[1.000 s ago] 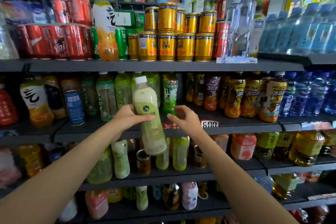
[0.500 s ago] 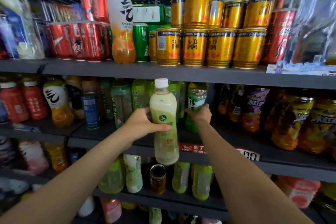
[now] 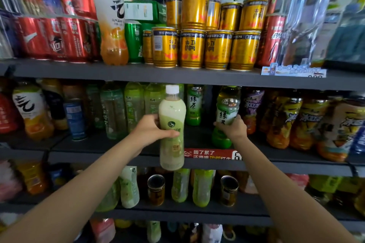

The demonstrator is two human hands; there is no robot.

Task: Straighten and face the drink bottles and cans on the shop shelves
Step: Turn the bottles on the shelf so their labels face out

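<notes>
**Both hands on bottles at the middle shelf**

My left hand (image 3: 152, 131) grasps the pale green milky bottle (image 3: 172, 130), thumb across its label and fingers curled behind. The bottle is upright at centre frame, held in the air in front of the middle shelf (image 3: 296, 161), its base overlapping the shelf edge. My right hand (image 3: 233, 129) grasps the green tea bottle (image 3: 227, 112) around its lower body, right of centre; the bottle tilts slightly left with its base over the shelf board. A second green tea bottle (image 3: 194, 104) stands between the two held bottles, further back. In the upper centre of the frame, gold cans (image 3: 205, 49) are stacked in two tiers, with red cans (image 3: 55, 39) at upper left.
</notes>
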